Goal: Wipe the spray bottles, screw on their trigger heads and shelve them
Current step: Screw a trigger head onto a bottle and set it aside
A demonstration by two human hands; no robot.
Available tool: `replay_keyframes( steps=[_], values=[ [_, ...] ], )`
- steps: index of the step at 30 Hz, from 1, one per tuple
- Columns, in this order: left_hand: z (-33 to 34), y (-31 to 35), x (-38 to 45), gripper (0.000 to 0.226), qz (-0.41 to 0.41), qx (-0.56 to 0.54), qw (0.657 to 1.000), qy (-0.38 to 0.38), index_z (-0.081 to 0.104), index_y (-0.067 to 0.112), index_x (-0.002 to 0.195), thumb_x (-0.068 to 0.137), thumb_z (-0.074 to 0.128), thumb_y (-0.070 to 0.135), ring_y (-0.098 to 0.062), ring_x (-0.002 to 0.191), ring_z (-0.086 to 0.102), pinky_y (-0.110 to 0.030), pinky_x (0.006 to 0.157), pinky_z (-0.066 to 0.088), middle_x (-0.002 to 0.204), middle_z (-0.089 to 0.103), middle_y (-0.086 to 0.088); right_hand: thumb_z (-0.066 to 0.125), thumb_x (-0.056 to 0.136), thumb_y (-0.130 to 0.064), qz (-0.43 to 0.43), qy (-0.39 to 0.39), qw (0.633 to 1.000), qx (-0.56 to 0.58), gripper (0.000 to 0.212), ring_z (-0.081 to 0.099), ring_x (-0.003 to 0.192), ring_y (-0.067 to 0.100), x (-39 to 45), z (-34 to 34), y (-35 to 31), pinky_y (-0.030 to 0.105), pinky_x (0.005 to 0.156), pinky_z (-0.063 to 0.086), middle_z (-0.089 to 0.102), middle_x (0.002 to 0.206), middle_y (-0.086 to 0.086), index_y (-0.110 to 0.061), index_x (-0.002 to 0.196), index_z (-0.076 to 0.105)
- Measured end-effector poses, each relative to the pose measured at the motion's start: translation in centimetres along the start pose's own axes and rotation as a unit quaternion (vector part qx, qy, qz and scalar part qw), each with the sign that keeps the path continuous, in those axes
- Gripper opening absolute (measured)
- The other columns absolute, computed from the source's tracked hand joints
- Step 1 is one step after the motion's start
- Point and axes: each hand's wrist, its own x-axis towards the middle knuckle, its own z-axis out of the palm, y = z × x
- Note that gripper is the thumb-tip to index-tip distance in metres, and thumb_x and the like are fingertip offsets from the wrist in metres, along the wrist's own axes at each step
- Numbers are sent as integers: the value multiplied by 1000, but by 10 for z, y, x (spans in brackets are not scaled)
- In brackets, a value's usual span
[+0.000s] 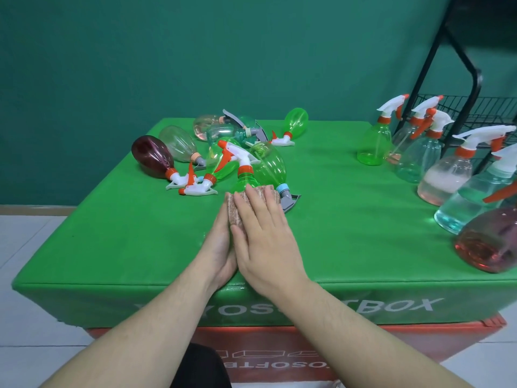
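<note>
Far wall (195, 51): dark green, evenly lit. Floor (25, 242): pale tiles, left. Centre: green padded box (112, 233) with white lettering, stacked on red box (391, 340). Black wire rack (475, 88) far right.

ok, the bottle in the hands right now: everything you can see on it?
The green spray bottle is translucent plastic with a white trigger head, red-orange trigger and red-orange collar screwed on. It points away from the person, over the green table. A pinkish-brown cloth wraps its body; the left hand cups it from the left, the right hand lies flat over the cloth. Its base is hidden.
</note>
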Motion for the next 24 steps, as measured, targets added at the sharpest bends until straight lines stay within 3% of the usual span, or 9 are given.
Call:
replay_keyframes(
  steps=[4,8,11,15,20,24],
  values=[
    [3,1,0,54,6,9,1000,7,57,18,143,107,36,52,-14,132,60,-32,112,41,143,64,-2,28,102,-37,13,-15,999,-25,57,18,153,29,20,-3,0,50,124,19,29,164,5,-17,156,35],
    [2,4,-1,45,-15,-14,1000,21,60,24,142,109,39,46,-15,128,63,-33,93,59,139,67,-2,24,100,-39,40,-40,998,-9,61,24,151,29,41,-8,2,46,125,18,32,163,6,-15,154,38],
    [5,7,-3,42,-19,-33,999,18,66,28,132,108,39,48,-19,119,69,-42,86,59,129,72,-3,33,105,-33,53,-63,996,21,51,26,149,25,55,-14,0,35,125,14,32,163,5,-15,153,41],
    [6,9,-3,40,-14,-31,999,13,69,29,127,107,40,50,-17,104,74,-42,83,58,124,75,-3,39,105,-33,93,-76,990,73,50,30,145,22,64,-17,-3,38,120,27,29,163,0,-19,153,41],
    [2,5,-1,41,-11,-48,999,18,69,28,129,107,41,49,-17,109,73,-36,77,61,125,74,-4,38,104,-32,67,-38,994,79,51,27,148,26,45,-9,-1,40,124,22,30,163,6,-15,152,41],
    [-6,-1,9,52,-20,-41,998,37,60,22,142,105,45,55,-17,124,66,-33,93,58,136,68,-3,20,102,-41,32,-49,997,52,62,13,155,26,21,-6,6,48,125,16,19,167,4,-18,158,31]
  ],
)
